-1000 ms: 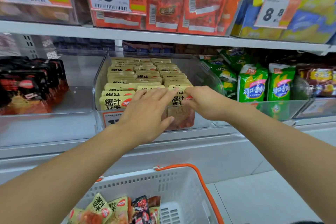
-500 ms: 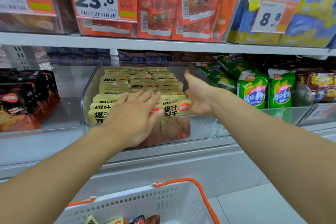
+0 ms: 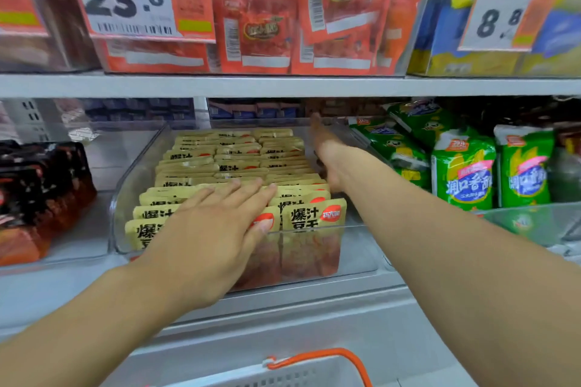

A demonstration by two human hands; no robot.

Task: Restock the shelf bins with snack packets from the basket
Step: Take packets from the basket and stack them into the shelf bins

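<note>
Yellow snack packets (image 3: 239,166): standing in rows in the clear bin (image 3: 132,185) on the lower shelf; your left hand (image 3: 217,229) lies flat on the front rows, fingers straight. Your right hand (image 3: 327,154) reaches along the bin's right inner side, fingers extended; basket (image 3: 314,371) below.

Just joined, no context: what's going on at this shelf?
A person is tidying the clear plastic bin of yellow snack packets on the lower shelf. The left hand lies flat with straight fingers on the front rows. The right hand, also flat, reaches in along the packets' right side towards the back. Neither has a grip on anything. Only the rim of the white basket with the orange handle shows below.
</note>
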